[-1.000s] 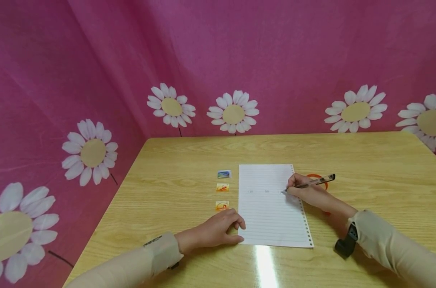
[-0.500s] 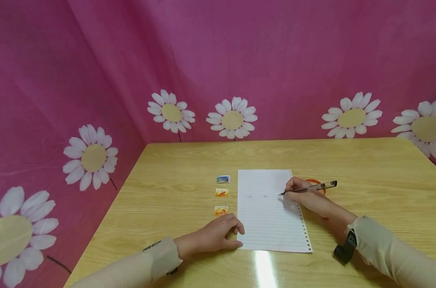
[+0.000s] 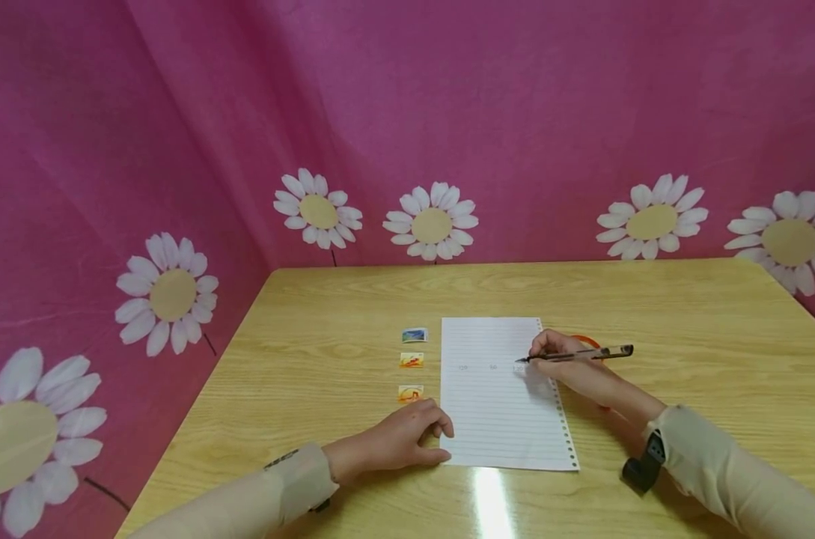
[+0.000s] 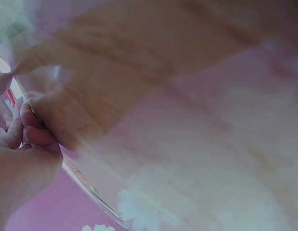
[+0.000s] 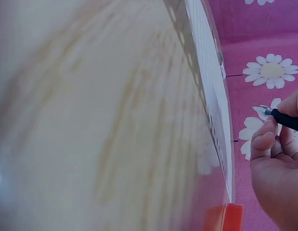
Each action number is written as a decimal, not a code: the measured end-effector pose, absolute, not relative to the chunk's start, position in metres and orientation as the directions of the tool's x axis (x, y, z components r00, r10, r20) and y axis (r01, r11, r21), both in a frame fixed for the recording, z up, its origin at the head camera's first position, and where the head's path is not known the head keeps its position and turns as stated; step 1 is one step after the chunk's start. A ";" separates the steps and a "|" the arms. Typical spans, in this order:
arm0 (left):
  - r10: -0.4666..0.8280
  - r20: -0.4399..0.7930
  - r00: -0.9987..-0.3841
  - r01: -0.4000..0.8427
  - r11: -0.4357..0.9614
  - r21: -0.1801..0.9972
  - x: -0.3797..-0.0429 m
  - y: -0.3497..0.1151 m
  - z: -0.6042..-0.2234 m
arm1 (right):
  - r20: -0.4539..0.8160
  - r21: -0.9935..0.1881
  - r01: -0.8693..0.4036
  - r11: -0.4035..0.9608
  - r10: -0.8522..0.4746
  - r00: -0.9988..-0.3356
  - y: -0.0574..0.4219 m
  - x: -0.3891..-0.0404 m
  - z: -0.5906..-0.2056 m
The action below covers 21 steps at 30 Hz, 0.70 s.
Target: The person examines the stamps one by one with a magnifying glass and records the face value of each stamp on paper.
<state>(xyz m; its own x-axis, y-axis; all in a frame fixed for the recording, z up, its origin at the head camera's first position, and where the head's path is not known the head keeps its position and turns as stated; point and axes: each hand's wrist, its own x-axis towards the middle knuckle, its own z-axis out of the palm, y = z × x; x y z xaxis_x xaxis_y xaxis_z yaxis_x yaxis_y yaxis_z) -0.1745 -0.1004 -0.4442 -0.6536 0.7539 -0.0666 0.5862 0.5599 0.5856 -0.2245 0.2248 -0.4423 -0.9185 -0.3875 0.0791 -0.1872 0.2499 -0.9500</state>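
Note:
My right hand (image 3: 572, 367) pinches a pen (image 3: 609, 352) with a clear barrel and dark ends. The pen's tip points left, over or on a lined sheet of paper (image 3: 495, 427) with punched holes down its right side; contact cannot be told. In the right wrist view the pen (image 5: 286, 119) shows a dark grip, and its tip looks raised off the sheet. Faint handwritten numbers stand in a row across the paper. My left hand (image 3: 407, 438) rests at the sheet's lower left edge, fingers loosely bent. Three small picture stamps, blue (image 3: 414, 335), yellow (image 3: 411, 360) and orange-yellow (image 3: 410, 392), lie in a column left of the sheet.
An orange ring-shaped thing (image 3: 592, 343) lies on the wooden table (image 3: 326, 337), partly hidden behind my right hand. A pink curtain (image 3: 515, 112) with white daisies hangs behind and left of the table. Light glares off the front of the tabletop.
The head view has tilted slightly. Strokes have been added to the rightmost number on the paper, and the pen now leans flatter. My left hand has stayed at the sheet's edge.

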 end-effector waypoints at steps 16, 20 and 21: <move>0.754 -0.069 -0.653 0.579 0.556 0.596 -0.174 -0.101 -0.442 | 0.086 -0.932 -0.202 0.302 -0.357 -0.930 0.234 -0.225 -0.438; 0.756 -0.071 -0.650 0.579 0.554 0.598 -0.174 -0.100 -0.443 | 0.082 -0.933 -0.187 0.307 -0.323 -0.943 0.238 -0.223 -0.437; 0.757 -0.071 -0.650 0.578 0.553 0.599 -0.174 -0.100 -0.443 | 0.084 -0.935 -0.185 0.302 -0.316 -0.945 0.239 -0.222 -0.437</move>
<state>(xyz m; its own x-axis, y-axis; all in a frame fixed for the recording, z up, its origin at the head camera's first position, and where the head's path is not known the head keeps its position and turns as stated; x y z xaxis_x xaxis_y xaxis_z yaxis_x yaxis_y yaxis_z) -0.1742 -0.1000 -0.4427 -0.6499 0.7567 -0.0715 0.5784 0.5534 0.5994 -0.2222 0.2391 -0.4372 -0.9448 -0.3165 0.0843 -0.1847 0.3022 -0.9352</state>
